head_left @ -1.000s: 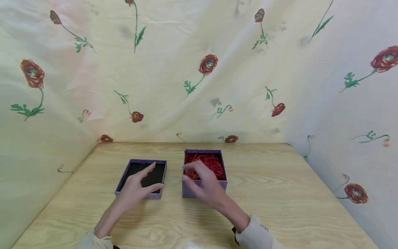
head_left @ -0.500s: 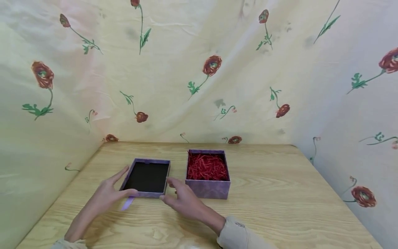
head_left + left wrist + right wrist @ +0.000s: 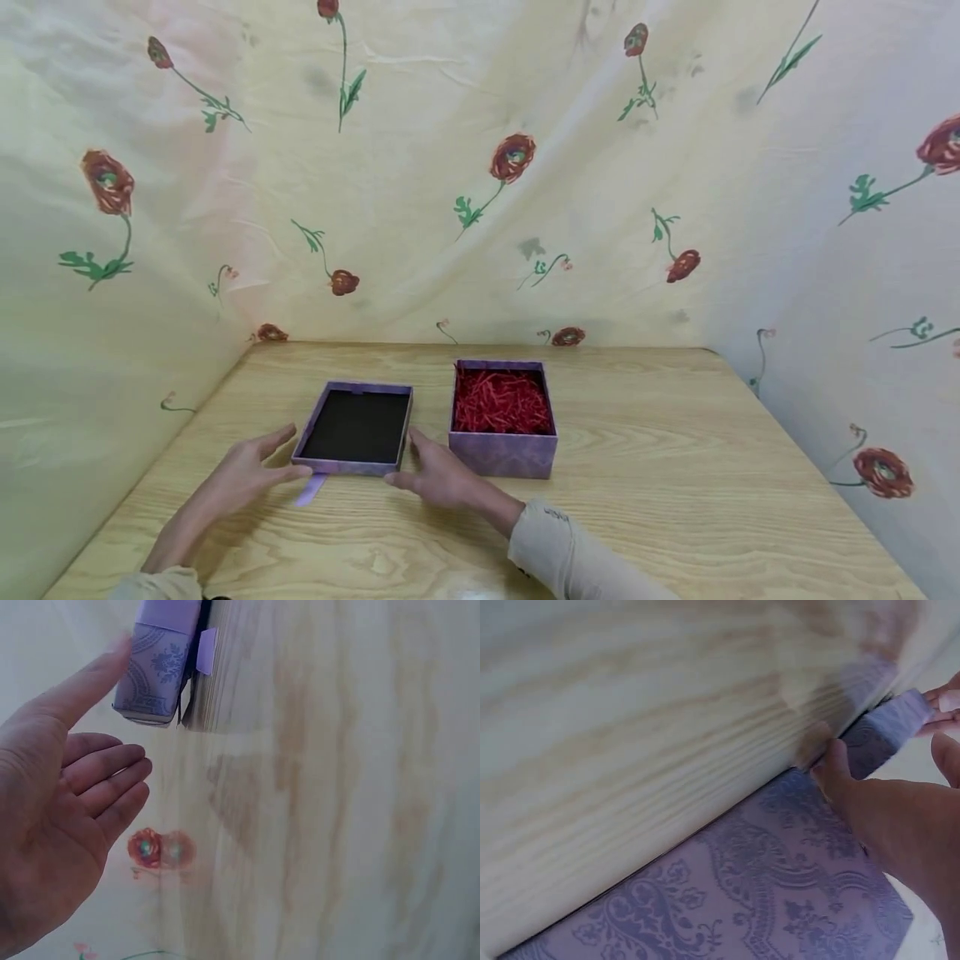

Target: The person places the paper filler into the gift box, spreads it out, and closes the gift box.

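A shallow purple box lid [image 3: 352, 468] with a black inside lies hollow side up on the table. From under its front edge pokes a lilac ribbon tab [image 3: 311, 490]. My left hand [image 3: 236, 477] is just left of the lid, thumb and fingers spread and holding nothing; in the left wrist view its palm shows beside the lid's patterned corner [image 3: 157, 671]. At the lid's front right corner is my right hand [image 3: 442, 475], thumb in front, fingers along the right side. In the right wrist view the thumb [image 3: 838, 769] appears against the lid's side [image 3: 874, 742].
A deeper purple box [image 3: 502, 454] filled with red paper shreds [image 3: 501, 402] stands right of the lid, close behind my right hand. Both are on a light wooden table [image 3: 660, 500]. Flower-printed cloth [image 3: 420, 208] hangs behind and at both sides.
Both hands have come down and to the left from above the lid and box to the lid's sides. In the last half second my left hand has drawn slightly leftward from the lid.
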A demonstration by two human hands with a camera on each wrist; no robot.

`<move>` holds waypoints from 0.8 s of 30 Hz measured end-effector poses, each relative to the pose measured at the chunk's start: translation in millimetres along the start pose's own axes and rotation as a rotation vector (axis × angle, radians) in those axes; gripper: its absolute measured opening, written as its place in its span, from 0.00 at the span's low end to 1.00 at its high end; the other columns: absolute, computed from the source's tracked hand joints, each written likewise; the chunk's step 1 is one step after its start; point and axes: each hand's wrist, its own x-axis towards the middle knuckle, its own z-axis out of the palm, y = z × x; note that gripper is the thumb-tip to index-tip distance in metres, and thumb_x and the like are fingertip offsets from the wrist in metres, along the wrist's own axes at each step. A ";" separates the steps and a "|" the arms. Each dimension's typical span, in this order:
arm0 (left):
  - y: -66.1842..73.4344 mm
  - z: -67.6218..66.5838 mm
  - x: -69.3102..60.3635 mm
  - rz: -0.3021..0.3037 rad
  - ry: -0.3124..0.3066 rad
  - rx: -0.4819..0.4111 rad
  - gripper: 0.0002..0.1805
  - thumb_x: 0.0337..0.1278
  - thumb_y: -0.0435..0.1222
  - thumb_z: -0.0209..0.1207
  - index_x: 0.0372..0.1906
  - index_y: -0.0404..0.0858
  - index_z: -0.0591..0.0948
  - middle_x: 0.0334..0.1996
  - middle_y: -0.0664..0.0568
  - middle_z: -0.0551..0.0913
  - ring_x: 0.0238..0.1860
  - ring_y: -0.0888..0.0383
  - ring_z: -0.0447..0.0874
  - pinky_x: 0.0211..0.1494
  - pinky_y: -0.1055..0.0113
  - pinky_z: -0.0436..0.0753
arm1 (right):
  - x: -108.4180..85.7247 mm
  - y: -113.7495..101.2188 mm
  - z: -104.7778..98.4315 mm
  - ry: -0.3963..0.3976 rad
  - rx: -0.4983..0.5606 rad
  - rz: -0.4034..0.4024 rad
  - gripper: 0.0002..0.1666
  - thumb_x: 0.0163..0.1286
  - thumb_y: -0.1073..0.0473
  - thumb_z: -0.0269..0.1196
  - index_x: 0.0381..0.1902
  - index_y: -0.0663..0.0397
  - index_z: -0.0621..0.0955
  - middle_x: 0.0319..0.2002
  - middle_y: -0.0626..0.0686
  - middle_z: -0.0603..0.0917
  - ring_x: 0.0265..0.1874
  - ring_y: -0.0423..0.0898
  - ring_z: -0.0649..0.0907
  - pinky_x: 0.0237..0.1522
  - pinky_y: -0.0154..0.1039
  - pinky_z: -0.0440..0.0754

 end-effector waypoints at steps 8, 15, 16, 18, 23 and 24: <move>-2.5 3.5 7.1 0.005 -0.019 0.026 0.46 0.63 0.49 0.71 0.73 0.22 0.67 0.66 0.22 0.69 0.65 0.23 0.69 0.63 0.31 0.72 | 9.0 2.8 8.0 0.004 0.014 -0.077 0.52 0.73 0.57 0.70 0.83 0.62 0.54 0.76 0.64 0.65 0.73 0.54 0.68 0.71 0.49 0.68; -1.1 9.5 13.2 0.041 0.049 0.031 0.43 0.60 0.46 0.74 0.70 0.22 0.71 0.63 0.25 0.74 0.63 0.27 0.73 0.63 0.35 0.73 | 15.5 1.5 11.7 0.052 -0.025 -0.070 0.53 0.73 0.58 0.69 0.84 0.58 0.52 0.74 0.64 0.68 0.68 0.51 0.73 0.66 0.48 0.74; -1.3 10.2 13.1 0.042 0.058 0.028 0.43 0.59 0.45 0.74 0.70 0.22 0.72 0.62 0.26 0.75 0.63 0.28 0.74 0.63 0.36 0.74 | 16.0 1.9 12.4 0.061 -0.024 -0.071 0.52 0.73 0.59 0.69 0.84 0.58 0.53 0.74 0.64 0.69 0.68 0.51 0.73 0.66 0.49 0.74; -1.6 11.9 12.7 0.045 0.071 0.021 0.42 0.59 0.44 0.75 0.69 0.21 0.73 0.62 0.26 0.76 0.62 0.29 0.76 0.63 0.37 0.75 | 16.1 3.2 14.0 0.079 -0.025 -0.071 0.50 0.73 0.59 0.69 0.83 0.59 0.55 0.73 0.64 0.70 0.68 0.53 0.73 0.66 0.50 0.74; -0.8 14.4 11.8 0.050 0.055 -0.017 0.41 0.60 0.42 0.74 0.68 0.18 0.71 0.62 0.26 0.75 0.61 0.29 0.77 0.60 0.42 0.78 | 14.2 6.0 16.2 0.113 -0.010 -0.072 0.46 0.73 0.61 0.68 0.82 0.61 0.59 0.72 0.63 0.72 0.69 0.54 0.73 0.68 0.51 0.73; -0.7 14.6 11.4 0.045 0.054 -0.024 0.41 0.60 0.42 0.73 0.68 0.18 0.71 0.62 0.26 0.75 0.61 0.30 0.77 0.60 0.43 0.78 | 13.6 6.1 16.1 0.116 -0.002 -0.078 0.46 0.73 0.61 0.68 0.81 0.62 0.59 0.72 0.63 0.72 0.70 0.54 0.72 0.68 0.51 0.72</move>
